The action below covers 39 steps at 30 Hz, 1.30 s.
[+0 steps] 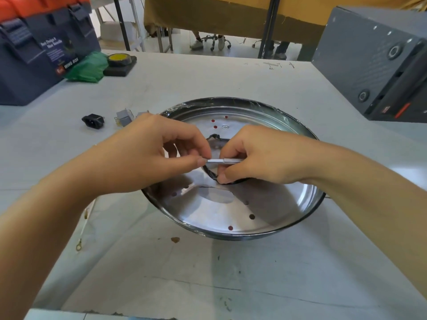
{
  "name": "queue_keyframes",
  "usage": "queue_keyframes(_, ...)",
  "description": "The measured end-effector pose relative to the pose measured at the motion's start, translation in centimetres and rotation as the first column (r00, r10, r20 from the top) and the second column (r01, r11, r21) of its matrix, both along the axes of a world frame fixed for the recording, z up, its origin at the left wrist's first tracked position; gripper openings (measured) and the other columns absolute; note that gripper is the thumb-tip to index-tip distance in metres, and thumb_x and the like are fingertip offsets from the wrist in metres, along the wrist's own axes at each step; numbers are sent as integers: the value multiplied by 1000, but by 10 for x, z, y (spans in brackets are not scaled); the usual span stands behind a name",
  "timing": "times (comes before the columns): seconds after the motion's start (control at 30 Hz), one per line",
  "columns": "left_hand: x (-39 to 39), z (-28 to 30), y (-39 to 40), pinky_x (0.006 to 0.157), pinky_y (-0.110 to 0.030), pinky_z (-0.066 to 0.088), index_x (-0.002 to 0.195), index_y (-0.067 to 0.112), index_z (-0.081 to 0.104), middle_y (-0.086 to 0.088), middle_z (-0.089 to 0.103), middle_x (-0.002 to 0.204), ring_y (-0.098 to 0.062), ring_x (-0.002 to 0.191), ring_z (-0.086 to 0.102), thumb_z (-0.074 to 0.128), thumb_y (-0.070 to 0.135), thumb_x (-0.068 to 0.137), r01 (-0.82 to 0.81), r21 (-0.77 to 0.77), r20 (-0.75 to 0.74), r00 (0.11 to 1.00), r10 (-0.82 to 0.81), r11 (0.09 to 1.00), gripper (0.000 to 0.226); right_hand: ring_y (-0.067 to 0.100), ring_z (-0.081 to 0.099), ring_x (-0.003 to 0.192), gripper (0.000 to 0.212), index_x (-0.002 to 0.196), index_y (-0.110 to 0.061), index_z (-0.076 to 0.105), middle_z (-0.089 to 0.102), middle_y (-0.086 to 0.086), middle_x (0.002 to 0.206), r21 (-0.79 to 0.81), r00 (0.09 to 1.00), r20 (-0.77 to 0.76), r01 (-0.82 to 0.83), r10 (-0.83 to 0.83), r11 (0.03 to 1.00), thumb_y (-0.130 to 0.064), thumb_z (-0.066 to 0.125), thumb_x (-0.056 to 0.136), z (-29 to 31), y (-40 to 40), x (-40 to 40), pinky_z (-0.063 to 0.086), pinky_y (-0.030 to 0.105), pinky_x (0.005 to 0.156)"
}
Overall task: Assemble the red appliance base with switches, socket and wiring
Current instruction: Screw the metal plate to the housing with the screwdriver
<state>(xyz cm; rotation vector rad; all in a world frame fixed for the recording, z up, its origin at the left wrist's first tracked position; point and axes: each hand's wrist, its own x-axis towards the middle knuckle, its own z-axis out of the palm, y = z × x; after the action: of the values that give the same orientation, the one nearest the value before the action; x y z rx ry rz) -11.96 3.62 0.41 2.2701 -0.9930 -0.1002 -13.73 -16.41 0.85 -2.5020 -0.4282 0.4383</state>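
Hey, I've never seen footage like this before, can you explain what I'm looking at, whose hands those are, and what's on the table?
There is no machine here. One camera, worn on a person's head, looks down at their own two bare hands over a grey table. In front of them sits a shiny round metal pan with small holes. The left hand and right hand together pinch a small silver metal rod above the pan's middle opening; the right hand's grip also touches dark wiring there. On the table to the left lie a black power socket and grey switches. Farther back are a tape roll, a green bag and a dark toolbox.
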Motion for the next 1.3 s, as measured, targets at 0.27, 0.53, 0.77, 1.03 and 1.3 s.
queue_keyframes(0.27,0,0,-1,63,-32,50,87,35,68,11,67,75,-11,73,63,59,43,77,18,29,14,1000,-18,999,16,5,44,50,18,64,-26,67,53,-10,53,7,1000,-10,-15,15,1000,-32,71,80,-1,-3,2,36,25,54)
queue_keyframes(0.53,-2,0,-3,61,-26,48,86,36,68,14,66,73,-10,73,62,60,37,78,32,39,28,999,-33,999,12,5,44,51,19,62,-27,67,53,-9,54,19,999,-8,-45,45,999,-30,70,81,-1,-5,1,36,25,54)
queue_keyframes(0.77,-2,-1,-5,59,-28,48,86,37,67,15,64,68,-11,67,60,61,35,78,49,48,27,998,-50,998,10,1,42,46,28,55,-29,61,49,-13,46,30,997,12,-73,73,997,-29,70,82,-3,-9,1,32,14,45)
queue_keyframes(1.03,-2,-2,-6,59,-29,49,88,38,67,14,64,70,-12,69,62,61,37,77,51,71,32,998,-54,996,13,2,44,49,23,60,-29,64,52,-11,49,37,997,25,-74,73,997,-30,70,82,-3,-11,2,34,14,47)
queue_keyframes(1.3,-1,-2,-5,66,-25,50,94,38,65,14,66,76,-13,76,63,64,39,81,44,16,-19,999,-44,999,13,4,47,54,18,63,-29,67,59,-5,58,15,997,40,-67,66,998,-33,70,81,-3,-11,1,35,21,50)
